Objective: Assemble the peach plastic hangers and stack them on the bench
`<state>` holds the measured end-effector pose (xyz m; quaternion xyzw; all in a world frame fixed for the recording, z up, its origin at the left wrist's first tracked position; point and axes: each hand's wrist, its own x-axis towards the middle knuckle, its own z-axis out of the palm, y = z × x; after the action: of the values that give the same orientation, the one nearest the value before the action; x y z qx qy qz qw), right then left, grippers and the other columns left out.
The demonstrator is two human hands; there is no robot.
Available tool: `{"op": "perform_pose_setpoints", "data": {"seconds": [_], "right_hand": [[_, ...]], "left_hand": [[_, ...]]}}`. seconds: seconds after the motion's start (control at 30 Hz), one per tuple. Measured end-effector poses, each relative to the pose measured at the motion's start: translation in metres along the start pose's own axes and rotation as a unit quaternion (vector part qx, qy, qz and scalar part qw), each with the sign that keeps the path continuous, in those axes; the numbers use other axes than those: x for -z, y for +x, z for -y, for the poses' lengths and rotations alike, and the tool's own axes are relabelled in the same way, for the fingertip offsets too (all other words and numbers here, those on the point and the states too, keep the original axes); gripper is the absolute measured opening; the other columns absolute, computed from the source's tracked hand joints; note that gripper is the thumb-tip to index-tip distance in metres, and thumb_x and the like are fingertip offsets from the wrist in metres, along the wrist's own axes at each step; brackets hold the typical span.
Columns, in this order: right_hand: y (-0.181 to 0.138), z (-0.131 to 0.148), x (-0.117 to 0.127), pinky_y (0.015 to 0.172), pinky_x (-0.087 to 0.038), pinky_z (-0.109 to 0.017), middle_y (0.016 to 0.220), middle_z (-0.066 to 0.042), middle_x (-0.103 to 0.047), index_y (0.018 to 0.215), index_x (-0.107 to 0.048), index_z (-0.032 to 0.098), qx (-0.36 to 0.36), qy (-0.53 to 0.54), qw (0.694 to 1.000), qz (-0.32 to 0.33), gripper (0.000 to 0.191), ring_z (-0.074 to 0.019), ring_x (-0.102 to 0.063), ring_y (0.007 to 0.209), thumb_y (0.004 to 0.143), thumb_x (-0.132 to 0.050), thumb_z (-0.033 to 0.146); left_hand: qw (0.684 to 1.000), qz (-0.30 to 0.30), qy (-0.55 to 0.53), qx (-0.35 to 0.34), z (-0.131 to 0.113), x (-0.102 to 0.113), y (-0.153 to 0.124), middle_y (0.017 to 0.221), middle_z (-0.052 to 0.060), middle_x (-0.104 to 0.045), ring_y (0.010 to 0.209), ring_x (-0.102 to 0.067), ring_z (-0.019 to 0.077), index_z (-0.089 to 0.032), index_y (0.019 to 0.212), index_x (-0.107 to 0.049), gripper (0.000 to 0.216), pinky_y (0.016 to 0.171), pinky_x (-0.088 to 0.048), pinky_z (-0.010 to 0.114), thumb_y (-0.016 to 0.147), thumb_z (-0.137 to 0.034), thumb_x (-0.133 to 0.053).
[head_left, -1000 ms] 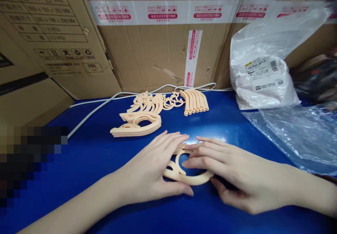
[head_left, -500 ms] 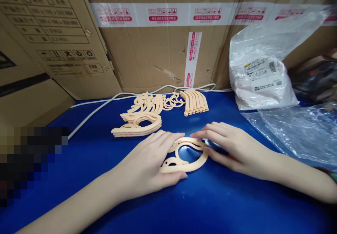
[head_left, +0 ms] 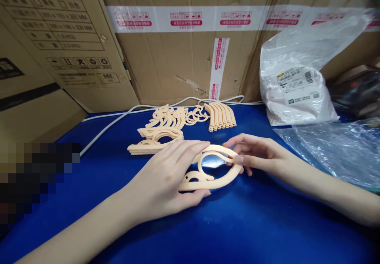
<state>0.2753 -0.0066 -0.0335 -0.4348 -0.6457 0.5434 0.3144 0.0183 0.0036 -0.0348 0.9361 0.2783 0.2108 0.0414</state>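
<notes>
A beige plastic folding clothes hanger (head_left: 221,184), folded into a loop, is between my hands over the blue table. My left hand (head_left: 166,173) spans its left end, fingers on the far edge and thumb along the near edge. My right hand (head_left: 258,153) pinches the rounded right end, thumb on top and fingers curled beneath. Behind my left hand lies a stack of similar folded hangers (head_left: 145,147). Farther back are a row of curved hanger arms (head_left: 221,116), a cluster of loose curved pieces (head_left: 169,117) and several small hook pieces (head_left: 196,115).
A white cable (head_left: 109,127) runs along the back of the blue table (head_left: 237,232). Cardboard boxes (head_left: 166,66) wall off the rear and left. At right stand a white plastic bag with a label (head_left: 297,94) and flattened clear plastic (head_left: 335,149). A pixelated area covers the left edge.
My right hand has closed from resting at the hanger's right end to pinching it, thumb on top. The hanger's right end has risen slightly. My left hand keeps its hold.
</notes>
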Motion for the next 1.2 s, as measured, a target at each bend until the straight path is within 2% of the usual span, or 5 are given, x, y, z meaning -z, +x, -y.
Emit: {"op": "perform_pose_setpoints", "data": {"seconds": [0.27,0.63,0.8,1.03,1.2], "right_hand": [[-0.001,0.0,-0.004,0.057,-0.05,-0.021,0.085,-0.003,-0.071,0.106,-0.058,0.018,-0.018,0.105,0.994,-0.02,0.028,-0.0081,-0.058,0.059,0.083,-0.069,0.029],[-0.002,-0.002,-0.005,0.064,-0.056,-0.026,0.088,-0.003,-0.066,0.112,-0.056,0.018,-0.007,0.102,0.995,-0.008,0.032,-0.0117,-0.063,0.068,0.084,-0.067,0.03],[-0.002,0.0,-0.006,0.066,-0.056,-0.026,0.089,-0.003,-0.066,0.111,-0.058,0.018,0.009,0.075,0.997,-0.013,0.031,-0.0141,-0.065,0.076,0.084,-0.066,0.032],[-0.007,0.0,-0.001,0.091,-0.05,-0.036,0.109,-0.005,-0.067,0.123,-0.053,0.025,0.077,-0.149,0.985,-0.049,0.032,-0.0198,-0.064,0.101,0.095,-0.048,0.039],[-0.005,-0.004,-0.001,0.099,-0.045,-0.043,0.131,-0.011,-0.056,0.128,-0.052,0.022,0.192,-0.443,0.876,0.007,0.035,-0.0238,-0.051,0.121,0.095,-0.049,0.032]], "left_hand": [[0.999,-0.007,0.02,-0.027,0.004,0.0,0.002,0.134,0.012,-0.051,0.122,-0.049,0.0242,-0.016,0.135,-0.035,0.076,0.103,-0.04,0.037,0.078,-0.056,-0.067],[0.998,0.004,0.051,-0.034,0.003,0.001,0.0,0.136,0.014,-0.051,0.125,-0.048,0.0278,-0.014,0.136,-0.035,0.075,0.105,-0.04,0.042,0.08,-0.053,-0.066],[0.999,0.009,0.038,-0.015,0.0,0.002,0.0,0.139,0.013,-0.049,0.127,-0.046,0.0268,-0.016,0.138,-0.035,0.066,0.107,-0.039,0.042,0.084,-0.04,-0.064],[0.996,0.014,-0.026,0.08,0.021,0.038,0.004,0.141,0.005,-0.049,0.128,-0.048,0.0258,-0.026,0.139,-0.04,0.062,0.108,-0.04,0.039,0.083,-0.039,-0.064],[0.987,0.019,-0.02,0.158,0.066,0.059,-0.002,0.14,0.004,-0.051,0.125,-0.051,0.0316,-0.029,0.138,-0.047,0.067,0.105,-0.043,0.043,0.077,-0.051,-0.066]]}}
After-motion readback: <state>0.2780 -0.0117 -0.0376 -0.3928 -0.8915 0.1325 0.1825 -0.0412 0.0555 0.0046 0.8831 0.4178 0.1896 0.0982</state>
